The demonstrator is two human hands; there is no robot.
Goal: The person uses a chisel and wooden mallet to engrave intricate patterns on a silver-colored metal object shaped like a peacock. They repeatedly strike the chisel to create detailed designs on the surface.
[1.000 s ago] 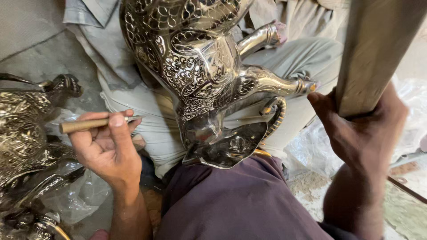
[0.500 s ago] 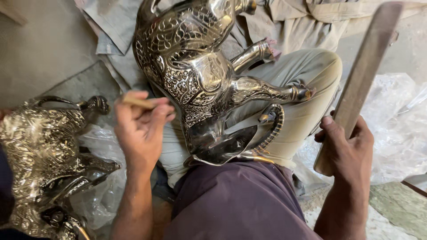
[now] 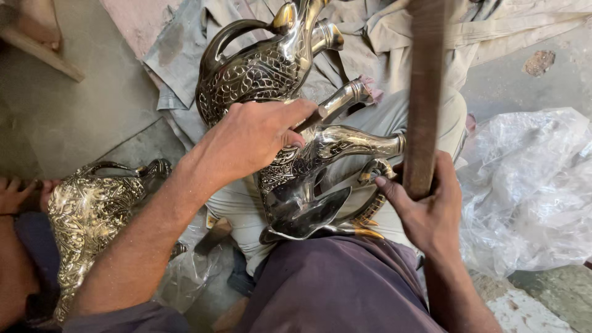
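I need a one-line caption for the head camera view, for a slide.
Left hand presses a small tool onto an engraved metal animal figure on the lap; right hand grips a wooden stick.

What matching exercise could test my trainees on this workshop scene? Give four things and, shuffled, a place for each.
1. engraved silver metal animal figure
2. long brown wooden stick
3. golden engraved metal figure
4. crumpled clear plastic sheet

A. on the floor, far right
B. gripped upright in the right hand
C. on the floor, left
D. on the lap, under the left hand

Pairs: 1-D, 2-B, 3-C, 4-A

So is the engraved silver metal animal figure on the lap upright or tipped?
Tipped: the figure lies sideways, legs pointing right.
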